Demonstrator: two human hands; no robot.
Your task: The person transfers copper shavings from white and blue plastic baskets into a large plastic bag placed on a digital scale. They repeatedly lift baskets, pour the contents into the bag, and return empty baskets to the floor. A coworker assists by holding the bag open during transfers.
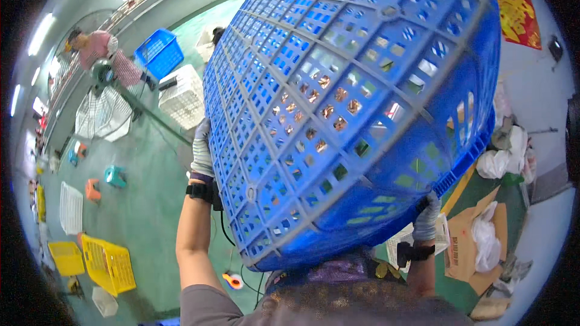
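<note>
A big blue plastic crate (302, 115) with a latticed base fills the middle of the head view. It is tilted, its ribbed underside toward me. My left hand (202, 148), in a pale striped glove, presses against its left edge, the fingers partly hidden behind it. My right hand (427, 217), gloved too, grips the crate's rim at the lower right. Through the lattice holes show several copper-coloured pieces (326, 108); whether they lie inside or beyond the crate I cannot tell.
A green fan (104, 71) stands at the left, with a person (106, 54) behind it. White crates (182, 96), another blue crate (159, 53), yellow crates (109, 264) and small stools (115, 175) sit on the green floor. An open cardboard box (462, 244) is at the right.
</note>
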